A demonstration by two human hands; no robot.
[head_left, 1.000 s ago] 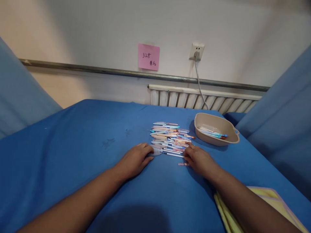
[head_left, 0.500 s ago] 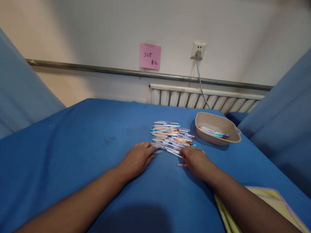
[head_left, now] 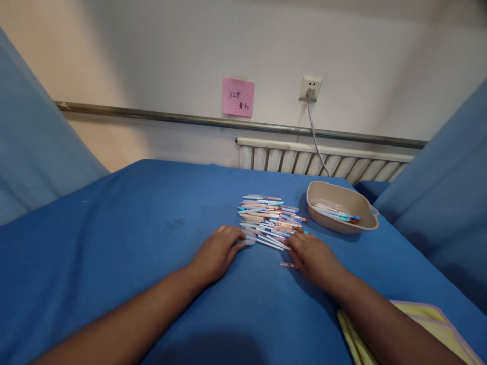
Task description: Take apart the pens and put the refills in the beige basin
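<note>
A pile of pens (head_left: 262,218) lies on the blue cloth, most of them side by side and pointing left to right. White, blue, peach and brown show among them. My left hand (head_left: 218,253) is at the near left ends of the pile, thumb and fingers closed round pen tips. Across from it, my right hand (head_left: 314,258) has its curled fingers on the right ends of the nearest white pens (head_left: 270,244). Its fingertips partly hide those ends. One patterned pen (head_left: 287,264) lies apart, nearer me, partly under the right hand.
A beige plastic basin (head_left: 369,223) with several pens in it stands right of the pile. Under my right forearm lies a yellow cloth (head_left: 422,317). Behind the blue-covered surface (head_left: 125,223) are a radiator (head_left: 274,157), a metal rail and a plugged-in cable. Blue curtains hang at both sides.
The view has tilted up slightly, so everything sits a little lower. Both hands stay at the pile's near ends, and the nearest white pens have shifted slightly between them.
</note>
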